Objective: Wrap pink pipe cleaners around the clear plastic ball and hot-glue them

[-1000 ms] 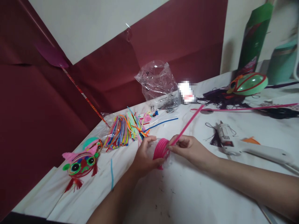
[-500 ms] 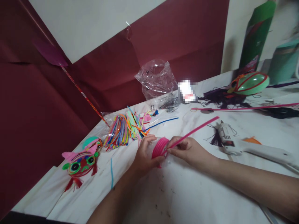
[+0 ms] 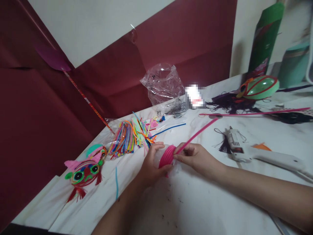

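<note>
My left hand point(image 3: 154, 163) is wrapped round a clear, rounded plastic piece point(image 3: 159, 152), partly hidden by the fingers. Turns of pink pipe cleaner point(image 3: 167, 156) lie side by side around that piece. Between thumb and fingers, my right hand point(image 3: 189, 155) pinches the same pipe cleaner close to the coil. Its loose end point(image 3: 201, 132) sticks out up and to the right. Beyond my left hand lies a bundle of coloured pipe cleaners point(image 3: 127, 138). A white glue gun point(image 3: 241, 148) rests to the right of my right hand.
A finished-looking animal-face ornament point(image 3: 86, 173) lies at the left, near a light-blue pipe cleaner point(image 3: 116, 182). A clear plastic bag point(image 3: 163, 83) stands at the back. Toward the right are a green ornament point(image 3: 262, 87), dark tassels point(image 3: 225, 99) and a long pink pipe cleaner point(image 3: 256, 113).
The loose end of the pink pipe cleaner is shorter, its tip lower and further left, as more of it lies on the coil. Both hands hold nearly the same place.
</note>
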Tool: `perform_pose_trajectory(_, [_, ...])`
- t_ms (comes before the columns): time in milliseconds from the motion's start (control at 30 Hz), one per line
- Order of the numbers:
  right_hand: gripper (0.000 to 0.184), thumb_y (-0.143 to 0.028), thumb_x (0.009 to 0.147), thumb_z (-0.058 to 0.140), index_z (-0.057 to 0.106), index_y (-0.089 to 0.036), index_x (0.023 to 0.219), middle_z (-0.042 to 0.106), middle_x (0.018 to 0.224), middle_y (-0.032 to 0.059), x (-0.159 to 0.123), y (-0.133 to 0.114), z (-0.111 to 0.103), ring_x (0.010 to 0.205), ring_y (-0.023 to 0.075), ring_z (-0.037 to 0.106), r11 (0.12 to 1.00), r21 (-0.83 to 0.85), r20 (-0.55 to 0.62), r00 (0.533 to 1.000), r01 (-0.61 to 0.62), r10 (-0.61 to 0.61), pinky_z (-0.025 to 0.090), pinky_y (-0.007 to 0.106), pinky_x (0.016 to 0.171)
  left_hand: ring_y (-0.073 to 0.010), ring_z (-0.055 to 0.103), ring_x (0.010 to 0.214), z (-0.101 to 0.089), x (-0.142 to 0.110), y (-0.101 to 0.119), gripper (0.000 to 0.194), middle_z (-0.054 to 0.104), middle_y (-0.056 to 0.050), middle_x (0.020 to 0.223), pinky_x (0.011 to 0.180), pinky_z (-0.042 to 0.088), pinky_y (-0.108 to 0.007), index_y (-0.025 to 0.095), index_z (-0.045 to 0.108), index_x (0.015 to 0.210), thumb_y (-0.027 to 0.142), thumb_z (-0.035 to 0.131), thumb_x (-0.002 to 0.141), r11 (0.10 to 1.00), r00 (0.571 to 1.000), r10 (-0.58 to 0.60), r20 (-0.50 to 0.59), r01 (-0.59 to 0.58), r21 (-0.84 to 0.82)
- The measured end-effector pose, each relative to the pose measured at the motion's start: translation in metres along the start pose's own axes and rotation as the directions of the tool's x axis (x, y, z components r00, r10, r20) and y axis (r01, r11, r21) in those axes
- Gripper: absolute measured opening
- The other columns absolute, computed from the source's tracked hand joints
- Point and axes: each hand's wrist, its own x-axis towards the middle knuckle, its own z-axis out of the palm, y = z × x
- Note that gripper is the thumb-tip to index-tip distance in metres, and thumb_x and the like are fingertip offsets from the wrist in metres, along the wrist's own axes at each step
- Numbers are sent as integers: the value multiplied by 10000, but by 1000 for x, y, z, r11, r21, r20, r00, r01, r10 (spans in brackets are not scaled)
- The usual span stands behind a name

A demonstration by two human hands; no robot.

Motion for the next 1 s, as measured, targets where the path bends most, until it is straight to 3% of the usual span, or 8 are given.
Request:
perform_pose_trajectory(233, [193,-362,614,766,665,-210,677,693,651,-26,-2,-2,2,637,160,613,998,62,34,999,-28,26,487,317,689,-313,442,1279,1,1,3,581,507,-124,1284,1079,311,-456,205,510,1117,534,740,696,999,999,-33,-30,33,21])
perform_pose_trajectory(433, [322,-478,649,757,622,-185,643,562,553,-50,2,-9,-4,545,110,487,996,80,-7,1000,-24,25,395,269,577,-314,449,1263,-2,2,5,607,515,-117,1280,1066,327,-429,208,518,1142,547,741,690,997,998,-71,3,71,-5])
perform_pose_trajectory(633, [303,-471,717,695,611,-183,759,565,599,-39,4,-19,-9,581,119,501,997,76,16,1000,5,-6,402,280,603,-323,447,1261,-11,8,-1,685,534,-104,1282,1076,328,-414,207,561,1169,598,753,640,990,993,-111,30,113,-83])
perform_pose_trajectory(800, [246,-394,733,632,606,-183,855,588,651,-32,7,-10,-10,584,119,534,996,-70,-40,998,-51,48,463,275,598,-315,475,1227,-18,10,-12,676,547,-73,1273,1035,374,-409,232,575,1156,509,818,589,944,979,-194,67,205,-258])
perform_pose_trajectory(1000, [247,-266,698,667,656,-177,927,639,707,-2,9,6,-6,603,154,583,962,-261,-13,996,-85,84,486,282,517,-309,506,1186,-18,10,-20,672,571,-79,1249,1006,396,-400,233,601,1133,472,842,554,917,981,-181,73,195,-348])
